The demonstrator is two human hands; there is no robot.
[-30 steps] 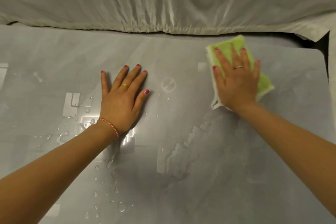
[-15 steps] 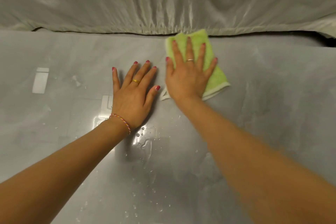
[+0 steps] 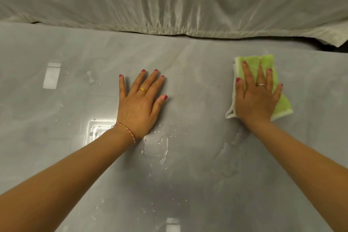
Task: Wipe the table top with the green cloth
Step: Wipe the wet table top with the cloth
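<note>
The grey glossy table top [image 3: 197,84] fills most of the view. A folded green cloth [image 3: 282,105] with a white edge lies flat on its right part. My right hand [image 3: 256,98] presses down on the cloth, fingers spread, covering its middle. My left hand [image 3: 140,103] rests flat on the bare table near the centre, fingers apart, holding nothing. Water drops and a small puddle [image 3: 160,147] sit just below my left wrist, with a smeared wet patch [image 3: 226,158] under my right forearm.
A wrinkled pale sheet [image 3: 169,2] hangs along the far edge of the table. A dark gap [image 3: 331,47] shows at the far right corner. More drops [image 3: 146,211] lie near the front edge.
My right hand has slid the green cloth from beside my left hand back out to the right. My left hand has stayed flat in place.
</note>
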